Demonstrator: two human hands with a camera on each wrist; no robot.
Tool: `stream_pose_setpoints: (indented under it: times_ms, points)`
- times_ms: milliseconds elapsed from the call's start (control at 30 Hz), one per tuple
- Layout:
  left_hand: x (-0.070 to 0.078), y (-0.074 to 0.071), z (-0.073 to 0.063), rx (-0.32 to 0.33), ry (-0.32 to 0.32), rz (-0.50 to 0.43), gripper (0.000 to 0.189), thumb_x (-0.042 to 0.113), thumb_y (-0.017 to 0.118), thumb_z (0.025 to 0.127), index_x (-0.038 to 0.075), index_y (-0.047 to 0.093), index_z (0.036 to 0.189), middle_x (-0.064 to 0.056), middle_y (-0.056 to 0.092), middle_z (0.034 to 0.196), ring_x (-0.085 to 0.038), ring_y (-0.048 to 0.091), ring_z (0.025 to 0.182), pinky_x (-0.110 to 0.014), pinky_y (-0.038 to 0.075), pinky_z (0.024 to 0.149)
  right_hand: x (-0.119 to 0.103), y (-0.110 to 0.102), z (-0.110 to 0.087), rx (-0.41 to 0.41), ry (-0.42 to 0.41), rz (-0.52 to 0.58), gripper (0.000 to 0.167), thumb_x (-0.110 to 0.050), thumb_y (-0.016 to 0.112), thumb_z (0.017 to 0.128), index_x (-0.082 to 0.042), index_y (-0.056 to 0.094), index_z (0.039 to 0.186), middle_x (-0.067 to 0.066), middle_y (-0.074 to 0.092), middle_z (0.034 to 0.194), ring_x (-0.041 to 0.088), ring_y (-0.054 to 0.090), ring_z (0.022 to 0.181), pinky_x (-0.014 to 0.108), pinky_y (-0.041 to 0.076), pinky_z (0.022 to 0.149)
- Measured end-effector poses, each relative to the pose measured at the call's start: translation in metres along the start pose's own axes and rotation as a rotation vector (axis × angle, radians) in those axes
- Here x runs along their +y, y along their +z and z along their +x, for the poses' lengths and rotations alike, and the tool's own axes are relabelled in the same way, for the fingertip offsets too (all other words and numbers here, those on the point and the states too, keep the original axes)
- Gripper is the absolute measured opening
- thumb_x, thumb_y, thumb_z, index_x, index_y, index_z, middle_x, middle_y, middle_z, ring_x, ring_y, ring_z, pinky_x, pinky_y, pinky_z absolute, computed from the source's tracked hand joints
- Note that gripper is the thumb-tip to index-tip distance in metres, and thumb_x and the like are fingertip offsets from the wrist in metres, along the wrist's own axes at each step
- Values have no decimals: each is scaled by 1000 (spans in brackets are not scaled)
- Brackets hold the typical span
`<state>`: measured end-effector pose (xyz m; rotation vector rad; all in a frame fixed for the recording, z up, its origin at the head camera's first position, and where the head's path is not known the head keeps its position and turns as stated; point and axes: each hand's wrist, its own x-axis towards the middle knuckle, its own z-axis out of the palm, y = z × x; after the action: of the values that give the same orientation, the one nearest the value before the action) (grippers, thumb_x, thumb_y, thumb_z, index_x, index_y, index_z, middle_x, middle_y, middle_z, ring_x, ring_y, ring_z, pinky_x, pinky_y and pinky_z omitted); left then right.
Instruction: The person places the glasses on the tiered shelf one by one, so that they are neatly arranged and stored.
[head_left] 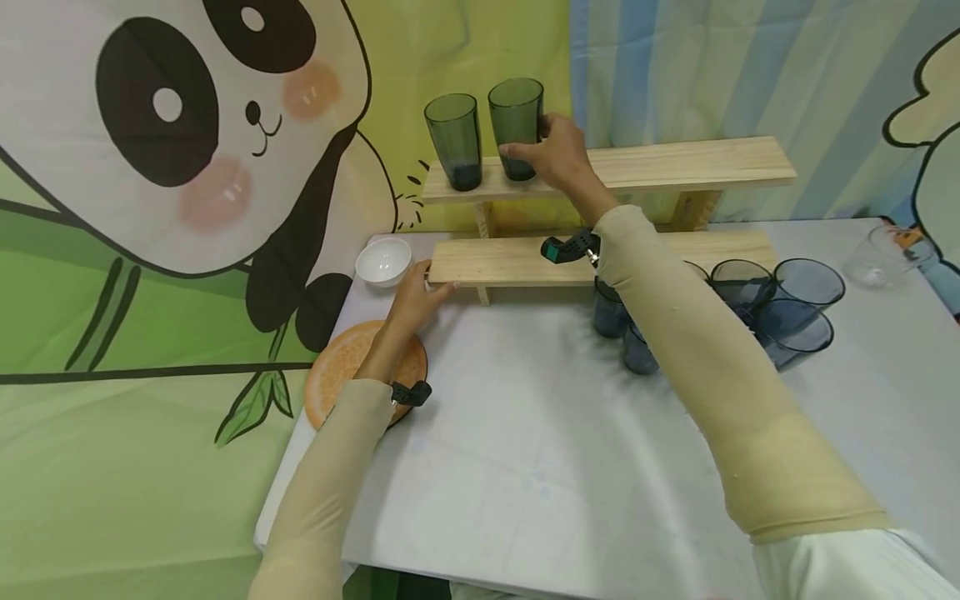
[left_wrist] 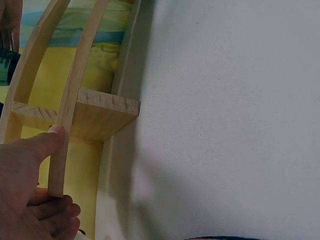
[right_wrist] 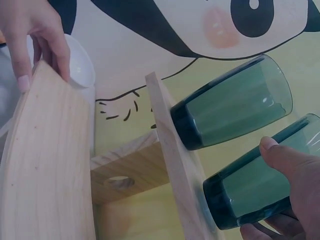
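Observation:
My right hand (head_left: 557, 156) grips a green drinking glass (head_left: 515, 117), which stands upright on the upper board of a two-tier wooden shelf (head_left: 697, 163). Just left of it on the same board is a second green glass (head_left: 454, 142); the right wrist view shows a narrow gap between this other glass (right_wrist: 232, 102) and the held one (right_wrist: 255, 185). At the left end of the lower board (head_left: 510, 262), my left hand (head_left: 411, 302) pinches the wood. From the left wrist, the thumb of that hand (left_wrist: 25, 175) lies on one face of the board, fingers curled beneath.
Several blue-grey glasses (head_left: 795, 325) stand on the white table (head_left: 525, 467) at the right, partly behind my right forearm. A clear glass (head_left: 885, 257) is farther right. On the left are a white bowl (head_left: 383, 262) and an orange-patterned round plate (head_left: 330, 367), partly under my left arm.

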<state>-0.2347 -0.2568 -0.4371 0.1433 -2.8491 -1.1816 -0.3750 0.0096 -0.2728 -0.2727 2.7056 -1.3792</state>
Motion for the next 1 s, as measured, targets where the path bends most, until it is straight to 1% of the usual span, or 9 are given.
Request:
stream_pose_setpoints:
  times_ms: [100,333,533,600,667,767,833,900,1000]
  points:
    - [0,0,1,-1,2,0,77,42,73,100,2,41,158,-21,46,157,-37,42,149,-51,33,125,2,2,0,-1,14,5,103,-60,75,91,-14,24,169,2,30,173,17,30,158,31,33,125]
    - [2,2,2,-16,-7,4,80,44,72,100,3,39,159,-20,45,159,-36,41,150,-51,33,125,8,5,-1,-5,6,21,102,-59,73,93,-15,21,169,2,28,174,18,29,159,32,32,126]
    - [2,2,0,-18,-21,-10,80,44,73,100,3,39,159,-20,45,158,-37,42,149,-52,32,125,9,4,-1,-50,17,18,105,-62,71,93,-19,14,171,-1,21,176,17,25,160,34,30,128]
    - [3,0,0,-14,-21,-5,79,43,73,100,2,39,158,-21,45,158,-38,42,149,-52,32,125,8,2,-2,-65,12,6,107,-63,70,93,-18,13,171,0,19,176,18,24,161,35,29,128]
    - [3,-1,0,-11,-18,0,78,43,73,100,2,40,158,-21,45,158,-38,41,149,-52,32,125,9,-1,-4,-83,-3,-7,107,-63,70,94,-18,12,171,1,20,176,19,26,160,36,30,128]
    - [3,0,0,-15,-13,5,78,42,73,100,2,40,158,-21,45,158,-38,41,149,-52,32,125,13,-11,-9,-113,-43,-16,107,-61,70,95,-17,10,171,4,21,176,22,28,160,39,32,127]
    - [3,0,1,-20,-9,8,78,42,73,100,1,40,158,-21,46,157,-38,42,149,-52,33,125,17,-21,-11,-128,-75,-15,106,-60,70,95,-15,10,171,7,23,175,24,30,159,41,33,127]
    - [2,0,1,-21,-8,12,78,42,73,100,1,40,158,-21,46,157,-38,43,148,-52,33,124,22,-35,-13,-138,-102,-18,105,-59,69,97,-14,9,171,9,22,175,26,29,159,43,32,127]
    - [2,0,2,-16,-4,12,77,42,73,100,1,40,157,-21,46,157,-38,43,148,-52,33,125,31,-58,-17,-132,-133,-53,101,-58,67,98,-13,11,170,12,24,174,31,33,157,47,33,126]
